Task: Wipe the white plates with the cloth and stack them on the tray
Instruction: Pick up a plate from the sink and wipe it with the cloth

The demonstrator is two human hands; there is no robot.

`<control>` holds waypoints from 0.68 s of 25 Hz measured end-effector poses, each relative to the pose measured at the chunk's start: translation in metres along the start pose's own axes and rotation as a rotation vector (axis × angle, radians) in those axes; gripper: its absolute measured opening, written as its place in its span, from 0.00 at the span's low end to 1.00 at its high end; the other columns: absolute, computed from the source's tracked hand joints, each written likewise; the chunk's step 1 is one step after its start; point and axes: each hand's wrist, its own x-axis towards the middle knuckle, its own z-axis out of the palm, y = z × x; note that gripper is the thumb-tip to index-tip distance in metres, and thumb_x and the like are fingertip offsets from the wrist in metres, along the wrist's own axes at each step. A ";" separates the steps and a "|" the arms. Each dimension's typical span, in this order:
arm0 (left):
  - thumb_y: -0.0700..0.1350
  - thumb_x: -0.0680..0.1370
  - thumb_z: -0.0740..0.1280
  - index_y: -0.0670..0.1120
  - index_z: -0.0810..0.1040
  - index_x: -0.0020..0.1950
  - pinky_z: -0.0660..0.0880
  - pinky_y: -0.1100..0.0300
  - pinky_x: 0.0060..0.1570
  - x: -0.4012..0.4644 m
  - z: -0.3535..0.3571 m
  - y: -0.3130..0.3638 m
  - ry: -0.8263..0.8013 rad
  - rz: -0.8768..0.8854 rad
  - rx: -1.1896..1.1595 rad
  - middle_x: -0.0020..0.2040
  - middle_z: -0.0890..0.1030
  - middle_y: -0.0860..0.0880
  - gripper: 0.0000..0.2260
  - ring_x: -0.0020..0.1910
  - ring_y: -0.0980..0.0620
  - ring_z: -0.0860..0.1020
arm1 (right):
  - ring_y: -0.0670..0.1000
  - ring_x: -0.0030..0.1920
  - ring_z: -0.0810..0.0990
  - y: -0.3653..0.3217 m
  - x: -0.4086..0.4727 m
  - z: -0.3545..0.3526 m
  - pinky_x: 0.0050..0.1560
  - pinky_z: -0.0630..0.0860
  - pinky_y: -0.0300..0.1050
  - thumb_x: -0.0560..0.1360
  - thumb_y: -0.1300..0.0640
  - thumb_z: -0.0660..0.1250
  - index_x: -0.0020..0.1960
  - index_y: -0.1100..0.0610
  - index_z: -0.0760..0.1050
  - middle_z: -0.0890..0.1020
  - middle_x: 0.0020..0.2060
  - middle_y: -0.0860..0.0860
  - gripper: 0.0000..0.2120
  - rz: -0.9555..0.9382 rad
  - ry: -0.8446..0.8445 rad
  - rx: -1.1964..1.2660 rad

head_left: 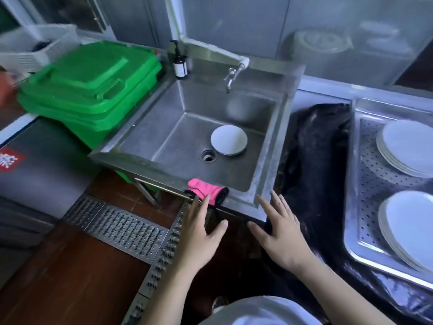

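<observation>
A white plate [229, 140] lies flat in the steel sink [262, 184], beside the drain. A pink cloth [206, 189] hangs over the sink's front rim. My left hand [199, 231] hovers just below the cloth with fingers straight; its fingertips are close to the cloth. My right hand [281, 233] is spread open in front of the sink's front right corner and holds nothing. On the right, a perforated steel tray [379, 174] carries two stacks of white plates, one at the back [407, 146] and one at the front [410, 228].
A tap [230, 77] juts over the sink, with a dark pump bottle [180, 63] at its back left corner. Green bins [91, 90] stand to the left. A black bin bag [316, 160] fills the gap between sink and tray. Floor drain grates [121, 228] lie below.
</observation>
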 end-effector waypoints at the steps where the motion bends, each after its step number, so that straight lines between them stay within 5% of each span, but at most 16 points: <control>1: 0.59 0.79 0.68 0.60 0.53 0.82 0.50 0.46 0.80 0.005 -0.005 -0.007 -0.011 -0.019 -0.004 0.84 0.49 0.54 0.35 0.82 0.53 0.45 | 0.46 0.80 0.40 -0.011 0.007 0.003 0.78 0.45 0.54 0.78 0.39 0.64 0.79 0.39 0.56 0.47 0.81 0.45 0.32 -0.014 -0.016 0.009; 7: 0.60 0.78 0.67 0.59 0.55 0.82 0.55 0.46 0.79 0.049 -0.032 -0.035 -0.070 -0.035 0.014 0.83 0.54 0.55 0.35 0.82 0.53 0.51 | 0.46 0.80 0.50 -0.028 0.078 0.029 0.76 0.61 0.56 0.78 0.43 0.67 0.77 0.40 0.62 0.53 0.80 0.46 0.30 0.030 -0.064 0.177; 12: 0.59 0.78 0.69 0.60 0.56 0.81 0.56 0.50 0.79 0.150 -0.067 -0.051 -0.182 -0.151 0.112 0.83 0.54 0.54 0.34 0.82 0.53 0.52 | 0.47 0.79 0.57 -0.035 0.198 0.052 0.73 0.58 0.40 0.78 0.46 0.68 0.77 0.46 0.65 0.57 0.79 0.43 0.28 0.193 -0.020 0.356; 15: 0.57 0.77 0.71 0.61 0.61 0.78 0.57 0.62 0.74 0.220 -0.081 -0.057 -0.286 -0.170 0.160 0.79 0.62 0.56 0.32 0.78 0.58 0.59 | 0.50 0.75 0.65 -0.023 0.268 0.062 0.75 0.64 0.51 0.73 0.43 0.71 0.75 0.48 0.68 0.64 0.76 0.45 0.32 0.395 0.023 0.560; 17: 0.52 0.80 0.70 0.58 0.64 0.77 0.58 0.71 0.67 0.275 -0.080 -0.058 -0.347 -0.198 0.144 0.75 0.65 0.60 0.28 0.74 0.64 0.62 | 0.51 0.73 0.69 -0.003 0.314 0.069 0.73 0.66 0.49 0.74 0.47 0.73 0.74 0.52 0.68 0.69 0.73 0.47 0.32 0.529 0.047 0.637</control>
